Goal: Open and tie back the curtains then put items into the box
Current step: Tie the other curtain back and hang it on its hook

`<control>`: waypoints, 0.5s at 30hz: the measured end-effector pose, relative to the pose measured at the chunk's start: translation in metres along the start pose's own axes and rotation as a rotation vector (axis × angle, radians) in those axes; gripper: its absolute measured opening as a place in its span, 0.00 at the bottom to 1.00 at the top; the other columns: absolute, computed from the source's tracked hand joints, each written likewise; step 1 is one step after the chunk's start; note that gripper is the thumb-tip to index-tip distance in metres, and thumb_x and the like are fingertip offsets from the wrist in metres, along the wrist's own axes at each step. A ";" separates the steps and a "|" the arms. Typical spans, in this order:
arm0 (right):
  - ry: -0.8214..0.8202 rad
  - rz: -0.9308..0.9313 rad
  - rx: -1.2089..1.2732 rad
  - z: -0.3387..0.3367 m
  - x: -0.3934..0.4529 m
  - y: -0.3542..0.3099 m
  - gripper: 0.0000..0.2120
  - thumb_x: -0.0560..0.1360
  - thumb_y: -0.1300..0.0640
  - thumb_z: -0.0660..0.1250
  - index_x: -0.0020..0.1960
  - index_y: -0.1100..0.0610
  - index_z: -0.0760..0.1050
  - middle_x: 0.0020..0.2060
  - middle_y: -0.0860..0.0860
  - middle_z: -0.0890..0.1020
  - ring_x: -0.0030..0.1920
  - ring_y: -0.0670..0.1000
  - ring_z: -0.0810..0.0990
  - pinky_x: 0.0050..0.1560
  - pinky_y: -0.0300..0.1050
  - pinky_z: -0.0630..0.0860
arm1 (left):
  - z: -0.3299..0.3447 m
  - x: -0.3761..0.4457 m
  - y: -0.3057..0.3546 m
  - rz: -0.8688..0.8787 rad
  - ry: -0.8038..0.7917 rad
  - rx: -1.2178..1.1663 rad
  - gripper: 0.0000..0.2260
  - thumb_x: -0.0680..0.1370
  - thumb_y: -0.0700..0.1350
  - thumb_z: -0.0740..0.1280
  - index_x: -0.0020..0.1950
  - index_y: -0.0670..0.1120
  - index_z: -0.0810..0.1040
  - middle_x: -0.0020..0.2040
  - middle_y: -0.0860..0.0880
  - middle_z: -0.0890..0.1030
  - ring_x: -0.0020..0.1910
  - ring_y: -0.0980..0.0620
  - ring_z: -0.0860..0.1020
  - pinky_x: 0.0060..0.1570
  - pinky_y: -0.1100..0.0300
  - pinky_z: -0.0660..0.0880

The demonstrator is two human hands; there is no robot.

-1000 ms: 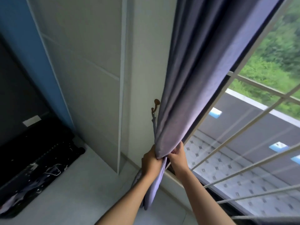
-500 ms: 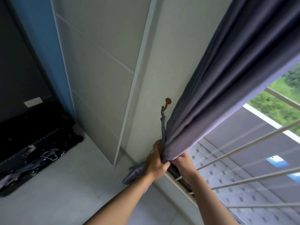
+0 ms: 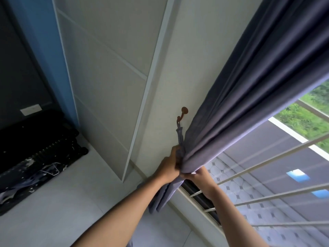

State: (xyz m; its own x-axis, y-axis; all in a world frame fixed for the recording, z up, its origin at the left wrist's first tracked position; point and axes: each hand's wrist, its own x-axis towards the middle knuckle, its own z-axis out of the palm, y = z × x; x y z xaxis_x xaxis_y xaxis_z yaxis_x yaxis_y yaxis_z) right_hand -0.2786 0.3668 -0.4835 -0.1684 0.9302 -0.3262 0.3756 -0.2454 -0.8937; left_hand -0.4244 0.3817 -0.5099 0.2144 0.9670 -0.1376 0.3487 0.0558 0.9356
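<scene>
A grey-purple curtain (image 3: 249, 97) hangs bunched together at the left side of the window. My left hand (image 3: 169, 166) grips the gathered fabric from the left, close to the wall. My right hand (image 3: 201, 177) grips the same bunch from below and right. A matching tie-back strap (image 3: 179, 136) hangs from a brown wall hook (image 3: 183, 112) and runs down to my left hand. The curtain's lower end (image 3: 165, 195) droops below my hands. No box is in view.
White window bars (image 3: 267, 175) and the sill lie to the right, with a roof and greenery outside. White wall panels (image 3: 110, 77) stand to the left. A black suitcase (image 3: 35, 148) lies on the pale floor at far left, beside a blue wall.
Both hands have stayed on the bunched curtain and drawn it closer to the wall hook. The view has tilted up and left, so less window shows.
</scene>
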 end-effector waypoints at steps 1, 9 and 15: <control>0.001 0.006 -0.001 0.000 0.000 0.001 0.21 0.69 0.74 0.69 0.49 0.48 0.78 0.43 0.41 0.85 0.46 0.37 0.81 0.44 0.30 0.75 | -0.002 0.007 -0.001 -0.006 -0.016 0.025 0.37 0.72 0.54 0.64 0.76 0.58 0.47 0.39 0.46 0.81 0.38 0.46 0.80 0.42 0.51 0.78; 0.058 0.037 -0.045 -0.004 0.003 0.010 0.20 0.68 0.67 0.73 0.54 0.48 0.77 0.50 0.45 0.84 0.54 0.46 0.80 0.47 0.36 0.77 | -0.007 0.034 0.004 -0.097 -0.133 0.065 0.18 0.80 0.45 0.63 0.70 0.52 0.65 0.46 0.41 0.79 0.48 0.45 0.78 0.58 0.52 0.75; 0.128 0.017 -0.022 -0.005 -0.004 0.005 0.21 0.69 0.72 0.70 0.50 0.47 0.77 0.43 0.37 0.84 0.49 0.42 0.81 0.44 0.31 0.75 | -0.005 0.035 0.001 0.039 -0.166 0.114 0.17 0.75 0.44 0.62 0.64 0.51 0.69 0.45 0.46 0.81 0.45 0.46 0.80 0.48 0.53 0.77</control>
State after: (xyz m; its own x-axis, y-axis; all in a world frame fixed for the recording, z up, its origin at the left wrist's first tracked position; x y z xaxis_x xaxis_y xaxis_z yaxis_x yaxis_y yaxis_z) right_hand -0.2718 0.3633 -0.4856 -0.0443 0.9536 -0.2977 0.3974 -0.2566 -0.8810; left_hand -0.4212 0.4164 -0.5126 0.3742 0.9131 -0.1622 0.4364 -0.0190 0.8996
